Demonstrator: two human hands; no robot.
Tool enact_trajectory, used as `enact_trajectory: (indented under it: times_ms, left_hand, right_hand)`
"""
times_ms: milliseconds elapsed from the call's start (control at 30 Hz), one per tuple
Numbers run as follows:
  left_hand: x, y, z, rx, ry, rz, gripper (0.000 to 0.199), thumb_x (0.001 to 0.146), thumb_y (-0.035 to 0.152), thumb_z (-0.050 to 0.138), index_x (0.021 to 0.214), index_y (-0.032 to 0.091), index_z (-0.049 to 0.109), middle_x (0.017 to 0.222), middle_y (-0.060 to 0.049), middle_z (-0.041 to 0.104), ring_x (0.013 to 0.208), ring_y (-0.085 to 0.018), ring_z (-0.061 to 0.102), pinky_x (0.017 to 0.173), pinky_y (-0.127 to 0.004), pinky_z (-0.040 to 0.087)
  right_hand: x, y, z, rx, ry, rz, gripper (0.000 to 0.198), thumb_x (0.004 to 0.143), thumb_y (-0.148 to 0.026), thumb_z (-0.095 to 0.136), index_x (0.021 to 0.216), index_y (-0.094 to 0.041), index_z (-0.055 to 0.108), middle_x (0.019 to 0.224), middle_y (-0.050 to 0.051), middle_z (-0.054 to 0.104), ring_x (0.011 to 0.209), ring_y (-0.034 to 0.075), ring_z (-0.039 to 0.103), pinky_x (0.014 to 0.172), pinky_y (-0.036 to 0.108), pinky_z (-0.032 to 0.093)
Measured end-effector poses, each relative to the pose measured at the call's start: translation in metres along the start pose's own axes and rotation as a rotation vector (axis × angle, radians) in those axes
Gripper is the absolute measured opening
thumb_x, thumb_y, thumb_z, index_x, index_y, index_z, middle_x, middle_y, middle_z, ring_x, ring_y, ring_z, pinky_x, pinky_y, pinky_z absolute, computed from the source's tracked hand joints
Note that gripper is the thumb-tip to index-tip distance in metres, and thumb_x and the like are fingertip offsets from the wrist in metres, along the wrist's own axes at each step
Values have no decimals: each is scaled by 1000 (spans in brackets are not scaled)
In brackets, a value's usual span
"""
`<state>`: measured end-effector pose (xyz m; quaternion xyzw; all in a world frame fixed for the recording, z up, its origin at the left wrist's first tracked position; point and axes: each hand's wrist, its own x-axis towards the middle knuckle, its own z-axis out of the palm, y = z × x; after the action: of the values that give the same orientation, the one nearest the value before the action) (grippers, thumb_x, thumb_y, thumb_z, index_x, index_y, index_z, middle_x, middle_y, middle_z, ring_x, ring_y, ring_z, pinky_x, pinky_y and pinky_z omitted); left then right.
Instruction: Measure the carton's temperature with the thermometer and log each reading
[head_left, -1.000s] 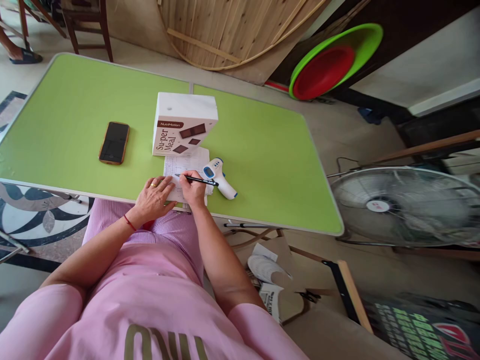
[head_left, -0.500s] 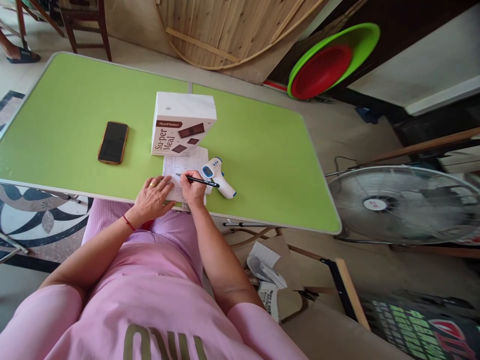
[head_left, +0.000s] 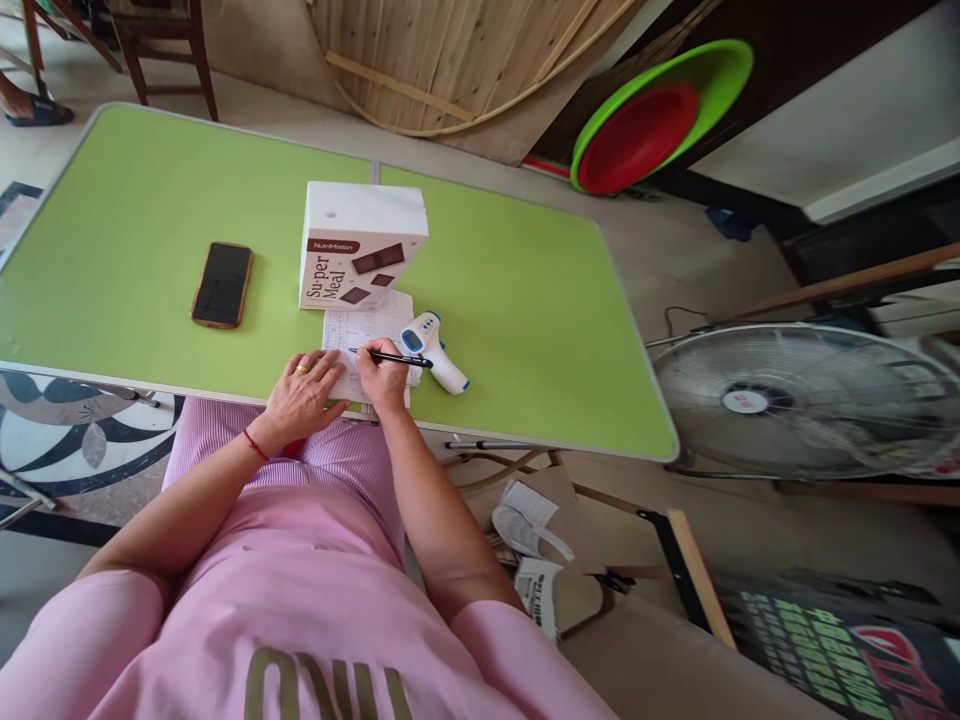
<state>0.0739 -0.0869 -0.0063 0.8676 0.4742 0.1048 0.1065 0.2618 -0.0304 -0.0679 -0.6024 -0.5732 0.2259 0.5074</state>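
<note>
With its fingers closed around a black pen [head_left: 401, 357], my right hand [head_left: 382, 380] rests on a written sheet of paper [head_left: 367, 327]. The pen tip points left, at the paper's surface. My left hand [head_left: 306, 392] lies flat over the paper's left edge, fingers stretched out, a ring on one finger. Just right of the pen is a white and blue infrared thermometer [head_left: 435, 350], lying on its side. A white box [head_left: 365, 245] labelled "Super Meal" stands upright behind the paper and hides its far end.
All this is on a green folding table [head_left: 517, 300]. A phone [head_left: 222, 285] lies left of the box. Right of the table stands a large fan [head_left: 750, 400]; a chair with papers [head_left: 525, 520] is beside me. Green and red basins [head_left: 641, 130] lean at the back.
The whole view has shifted slightly. Both hands stay at the paper, and the pen remains in my right hand, held at a slightly flatter angle.
</note>
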Motion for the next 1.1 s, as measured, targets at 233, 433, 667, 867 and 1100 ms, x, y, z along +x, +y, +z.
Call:
enact_trajectory:
  times_ms: [233, 433, 667, 867, 1100]
  left_hand:
    - [0, -2, 1, -5, 8, 6, 57, 113, 43, 68, 161, 11, 68, 178, -24, 62, 165, -41, 59, 138, -61, 47]
    - [0, -3, 2, -14, 14, 6, 57, 113, 43, 68, 161, 13, 68, 178, -23, 63, 165, -40, 59, 138, -60, 46]
    - [0, 0, -1, -15, -2, 5, 58, 113, 41, 70, 163, 11, 67, 178, -24, 62, 166, -41, 59, 139, -61, 47]
    - [0, -2, 2, -16, 18, 14, 57, 112, 41, 70, 162, 14, 68, 177, -23, 63, 166, -41, 59, 138, -60, 47]
    - [1, -2, 0, -8, 4, 1, 57, 113, 43, 69, 161, 12, 69, 178, -22, 63, 166, -40, 59, 140, -59, 46]
  right_hand:
    - [0, -1, 1, 41, -8, -4, 25, 100, -49, 64, 84, -30, 59, 77, 1, 76, 75, 23, 72, 79, 37, 64]
    - [0, -2, 1, 10, -25, -10, 28, 99, -53, 64, 85, -30, 61, 80, 3, 79, 78, 23, 74, 79, 37, 64]
    - [-1, -2, 2, 36, -10, 25, 24, 97, -50, 67, 85, -30, 62, 81, 3, 80, 79, 24, 74, 82, 38, 64]
    - [0, -3, 1, 8, -1, -10, 29, 98, -54, 65, 83, -30, 61, 78, 3, 79, 76, 23, 74, 78, 37, 63]
    - [1, -4, 2, 22, -23, 5, 23, 98, -46, 66, 83, -30, 60, 79, 3, 79, 77, 24, 75, 79, 38, 65]
